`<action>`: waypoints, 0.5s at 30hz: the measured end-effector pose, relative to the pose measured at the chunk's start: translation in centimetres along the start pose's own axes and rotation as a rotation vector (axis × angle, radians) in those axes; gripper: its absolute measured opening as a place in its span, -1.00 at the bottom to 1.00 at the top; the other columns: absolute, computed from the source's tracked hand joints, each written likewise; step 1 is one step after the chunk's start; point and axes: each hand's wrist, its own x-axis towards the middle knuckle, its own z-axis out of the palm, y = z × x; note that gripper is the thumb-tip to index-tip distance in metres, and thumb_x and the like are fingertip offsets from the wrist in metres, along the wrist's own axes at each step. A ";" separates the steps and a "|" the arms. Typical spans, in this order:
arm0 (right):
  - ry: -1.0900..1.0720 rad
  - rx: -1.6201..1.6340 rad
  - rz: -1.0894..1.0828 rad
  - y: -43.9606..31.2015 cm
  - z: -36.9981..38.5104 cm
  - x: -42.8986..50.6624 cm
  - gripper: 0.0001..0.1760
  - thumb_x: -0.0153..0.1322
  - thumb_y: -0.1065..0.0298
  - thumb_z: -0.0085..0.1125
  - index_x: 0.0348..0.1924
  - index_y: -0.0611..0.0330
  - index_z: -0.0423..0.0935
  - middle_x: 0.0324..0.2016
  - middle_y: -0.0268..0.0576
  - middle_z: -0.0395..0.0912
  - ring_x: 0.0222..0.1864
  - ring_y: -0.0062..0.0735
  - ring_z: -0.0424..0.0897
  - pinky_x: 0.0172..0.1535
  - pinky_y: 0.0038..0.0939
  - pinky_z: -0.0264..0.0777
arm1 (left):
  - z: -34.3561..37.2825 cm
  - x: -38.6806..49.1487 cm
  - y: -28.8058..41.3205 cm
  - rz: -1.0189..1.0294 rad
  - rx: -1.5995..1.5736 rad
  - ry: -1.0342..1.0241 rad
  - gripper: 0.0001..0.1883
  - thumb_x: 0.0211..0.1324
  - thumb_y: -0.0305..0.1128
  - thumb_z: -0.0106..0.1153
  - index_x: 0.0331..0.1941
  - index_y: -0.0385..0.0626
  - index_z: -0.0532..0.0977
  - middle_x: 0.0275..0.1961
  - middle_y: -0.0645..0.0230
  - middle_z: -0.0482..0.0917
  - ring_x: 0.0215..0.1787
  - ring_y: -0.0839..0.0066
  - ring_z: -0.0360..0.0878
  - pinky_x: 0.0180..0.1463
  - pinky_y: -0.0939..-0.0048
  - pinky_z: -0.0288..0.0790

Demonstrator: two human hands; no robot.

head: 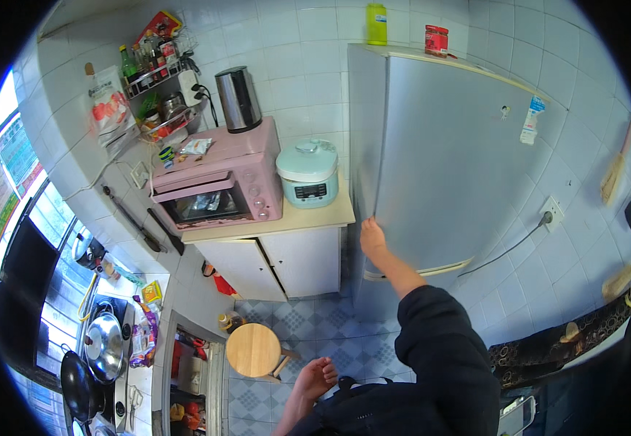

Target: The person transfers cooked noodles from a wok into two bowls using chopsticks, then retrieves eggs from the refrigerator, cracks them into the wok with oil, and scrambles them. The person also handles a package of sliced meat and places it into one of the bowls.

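Note:
My right hand point(373, 238) reaches forward to the left edge of the grey refrigerator door point(446, 152), its fingers curled at that edge above the pale trim strip. The door looks closed against the refrigerator body point(367, 131). My left hand point(318, 377) hangs low in front of my body with the fingers curled in, and nothing shows in it. Beside it stands a round wooden stool point(254, 350). On top of the refrigerator are a yellow-green bottle point(376, 24) and a jar with a red label point(436, 41).
Left of the refrigerator, a white cabinet point(307, 267) bears a mint rice cooker point(308, 174) and a pink toaster oven point(212, 185) with a steel kettle point(238, 99) on top. A black wok point(79, 387) and a lidded pan point(104, 347) sit at the stove. A power cord point(503, 253) runs along the right wall.

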 end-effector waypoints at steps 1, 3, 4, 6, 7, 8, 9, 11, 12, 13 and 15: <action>0.039 -0.018 0.011 -0.2 -0.1 0.1 -0.56 0.44 0.20 -0.14 0.03 0.21 0.57 0.10 -0.09 0.45 0.20 -0.11 0.30 0.36 -0.06 -0.11 | 0.4 1.3 0.0 -0.032 0.006 0.000 -0.82 0.30 -0.30 -0.11 -0.32 -0.11 0.41 -0.53 0.46 0.27 -0.48 0.56 0.21 -0.38 0.53 0.18; 0.111 -0.051 0.042 -0.5 0.2 -0.4 -0.57 0.44 0.21 -0.13 0.02 0.22 0.58 0.09 -0.09 0.45 0.15 -0.10 0.33 0.33 -0.09 -0.03 | 0.8 3.5 0.4 -0.105 0.022 0.000 -0.83 0.31 -0.30 -0.12 -0.32 -0.11 0.40 -0.53 0.46 0.26 -0.48 0.56 0.21 -0.38 0.52 0.18; 0.138 -0.254 0.029 -0.7 0.8 -0.6 -0.56 0.44 0.21 -0.12 0.03 0.23 0.57 0.08 -0.09 0.47 0.17 -0.10 0.33 0.32 -0.11 -0.03 | 1.2 4.5 0.8 -0.139 0.023 0.010 -0.83 0.31 -0.30 -0.12 -0.32 -0.12 0.39 -0.52 0.45 0.26 -0.48 0.56 0.21 -0.38 0.52 0.18; 0.058 -0.163 -0.035 -0.4 -1.2 -1.6 -0.56 0.41 0.23 -0.09 0.04 0.26 0.56 0.04 -0.06 0.51 0.14 -0.10 0.35 0.30 -0.15 -0.01 | 1.9 6.3 1.5 -0.188 0.015 0.033 -0.84 0.31 -0.31 -0.12 -0.31 -0.12 0.38 -0.52 0.45 0.26 -0.48 0.56 0.19 -0.38 0.51 0.18; 0.028 -0.119 -0.056 0.1 -2.8 -2.9 -0.55 0.40 0.23 -0.07 0.04 0.28 0.56 0.02 -0.05 0.53 0.13 -0.09 0.36 0.29 -0.17 0.00 | 2.6 7.3 2.1 -0.222 0.024 0.034 -0.84 0.31 -0.31 -0.12 -0.31 -0.12 0.38 -0.52 0.45 0.26 -0.49 0.56 0.19 -0.38 0.51 0.18; 0.014 -0.080 -0.063 0.4 -3.8 -4.2 -0.55 0.39 0.24 -0.05 0.04 0.30 0.56 0.00 -0.03 0.54 0.11 -0.09 0.37 0.28 -0.19 0.01 | 3.3 8.5 2.7 -0.263 0.033 0.035 -0.85 0.30 -0.32 -0.11 -0.31 -0.12 0.38 -0.52 0.44 0.26 -0.49 0.56 0.19 -0.38 0.52 0.18; 0.024 -0.022 -0.052 0.5 -4.0 -5.8 -0.56 0.36 0.25 -0.03 0.00 0.30 0.58 -0.03 -0.02 0.54 0.09 -0.10 0.38 0.28 -0.18 0.02 | 4.0 9.6 3.3 -0.311 0.042 0.035 -0.85 0.30 -0.32 -0.11 -0.31 -0.13 0.38 -0.51 0.44 0.26 -0.49 0.56 0.18 -0.38 0.52 0.18; 0.097 0.118 -0.042 0.1 -4.3 -9.3 -0.61 0.32 0.28 -0.01 -0.09 0.30 0.60 -0.09 0.00 0.54 0.05 -0.09 0.40 0.26 -0.17 0.07 | 4.1 12.6 4.6 -0.400 0.092 0.060 -0.86 0.29 -0.34 -0.09 -0.34 -0.12 0.38 -0.54 0.46 0.24 -0.51 0.55 0.18 -0.38 0.52 0.18; 0.159 0.204 -0.034 -0.2 -4.5 -11.5 -0.64 0.31 0.29 0.00 -0.14 0.29 0.61 -0.12 -0.01 0.53 0.04 -0.09 0.41 0.25 -0.16 0.10 | 4.7 13.8 5.4 -0.460 0.098 0.056 -0.86 0.29 -0.34 -0.09 -0.35 -0.11 0.38 -0.55 0.46 0.24 -0.52 0.55 0.18 -0.39 0.51 0.18; 0.222 0.291 -0.021 -0.5 -4.7 -13.7 -0.67 0.30 0.30 0.00 -0.19 0.28 0.62 -0.15 -0.01 0.53 0.03 -0.08 0.42 0.23 -0.15 0.13 | 5.3 15.0 6.2 -0.520 0.106 0.053 -0.86 0.29 -0.34 -0.08 -0.36 -0.11 0.38 -0.56 0.47 0.24 -0.52 0.55 0.18 -0.39 0.51 0.18; 0.257 0.525 0.091 -1.4 -5.4 -17.8 -0.75 0.26 0.33 0.03 -0.27 0.23 0.59 -0.19 -0.04 0.51 0.00 -0.06 0.43 0.20 -0.14 0.17 | 6.3 17.4 7.4 -0.621 0.108 0.092 -0.83 0.30 -0.32 -0.09 -0.39 -0.08 0.37 -0.57 0.48 0.23 -0.53 0.55 0.18 -0.40 0.51 0.18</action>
